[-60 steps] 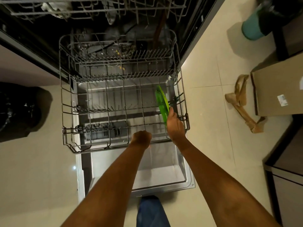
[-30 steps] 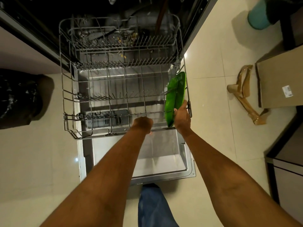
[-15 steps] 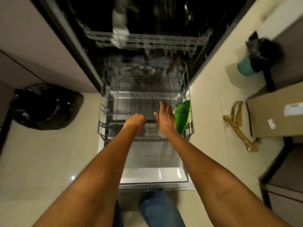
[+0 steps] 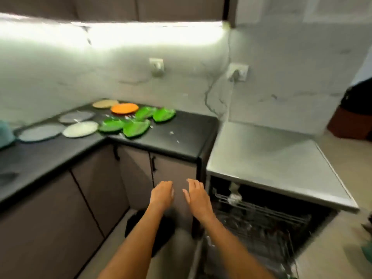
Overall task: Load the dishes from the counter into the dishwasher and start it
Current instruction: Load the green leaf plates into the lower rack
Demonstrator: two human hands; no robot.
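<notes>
Both my hands are raised in front of the cabinet doors and hold nothing. My left hand (image 4: 162, 195) has loosely bent fingers; my right hand (image 4: 196, 196) has its fingers spread. On the black counter (image 4: 181, 137) lie several green leaf-shaped plates (image 4: 136, 127), an orange plate (image 4: 124, 108), a beige plate (image 4: 105, 103) and grey and white plates (image 4: 80, 128). The open dishwasher (image 4: 261, 224) is at the lower right with its wire racks (image 4: 261, 216) showing. The picture is blurred by motion.
A black bag (image 4: 149, 230) sits on the floor below the cabinets between my arms. The dishwasher's steel top (image 4: 271, 156) adjoins the counter's right end. Two wall sockets (image 4: 156, 66) are on the marble backsplash. A teal object (image 4: 6, 133) stands at the far left.
My right hand let go of the green plate in the lower rack, and my left hand left the rack's front. My view swung up from the dishwasher to the counter with the plates.
</notes>
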